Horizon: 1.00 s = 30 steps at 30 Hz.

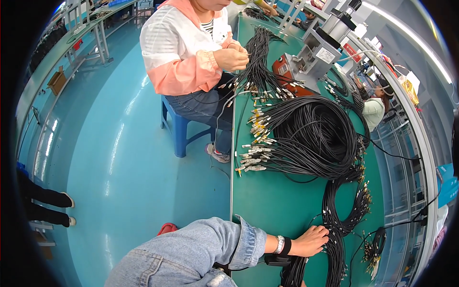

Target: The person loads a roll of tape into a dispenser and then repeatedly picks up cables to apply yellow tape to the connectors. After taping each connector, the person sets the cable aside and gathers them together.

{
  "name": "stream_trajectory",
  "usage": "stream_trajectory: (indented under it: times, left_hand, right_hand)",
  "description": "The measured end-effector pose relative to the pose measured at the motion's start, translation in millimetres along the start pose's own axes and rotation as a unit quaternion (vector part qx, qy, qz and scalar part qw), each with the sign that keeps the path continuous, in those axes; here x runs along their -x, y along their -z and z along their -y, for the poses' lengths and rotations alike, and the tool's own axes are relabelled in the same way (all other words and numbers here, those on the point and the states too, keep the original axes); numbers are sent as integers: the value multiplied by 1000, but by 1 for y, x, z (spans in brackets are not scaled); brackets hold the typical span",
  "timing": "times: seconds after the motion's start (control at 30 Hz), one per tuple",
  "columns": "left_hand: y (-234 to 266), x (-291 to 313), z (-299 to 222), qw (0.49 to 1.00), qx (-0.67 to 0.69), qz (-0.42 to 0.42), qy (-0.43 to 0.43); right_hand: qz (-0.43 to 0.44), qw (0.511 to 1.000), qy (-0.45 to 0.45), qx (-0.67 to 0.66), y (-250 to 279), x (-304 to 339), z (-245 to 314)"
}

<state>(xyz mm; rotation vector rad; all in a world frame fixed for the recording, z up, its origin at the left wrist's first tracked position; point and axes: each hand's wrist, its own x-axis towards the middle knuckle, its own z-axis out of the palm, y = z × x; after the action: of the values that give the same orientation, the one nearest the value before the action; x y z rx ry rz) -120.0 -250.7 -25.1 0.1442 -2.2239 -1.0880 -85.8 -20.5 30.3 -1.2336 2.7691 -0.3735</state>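
Observation:
My left hand, in a denim sleeve with a watch and a black band at the wrist, reaches across the table. Its fingers are bent and closed at the edge of a bundle of black cables with small light tags along it. Beneath the wrist, more black cable runs toward the lower edge. Only a sliver of skin, seemingly my right hand, shows at the bottom rim; its fingers are hidden. Farther up lies a large coil of black cables with white and yellow tagged ends.
Across the green table, a person on a blue stool handles thin cable ends. A grey press-like machine stands behind the coil. Another small cable bundle lies at right, near a metal frame.

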Motion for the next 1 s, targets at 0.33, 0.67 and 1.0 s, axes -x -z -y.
stream_trajectory:
  times: [0.33, 0.67, 1.0]
  left_hand:
    - [-1, 0, 1, 1000, -8, -8, -3]
    - [-1, -1, 1, 1000, -2, -2, 0]
    - [0, -1, 1, 1000, 5, -5, -3]
  right_hand:
    - [-20, 1000, 16, 16, -4, -1, -3]
    - [-4, 1000, 2, -2, -2, -2, -2]
    - [-20, 1000, 0, 18, -6, 1, -5]
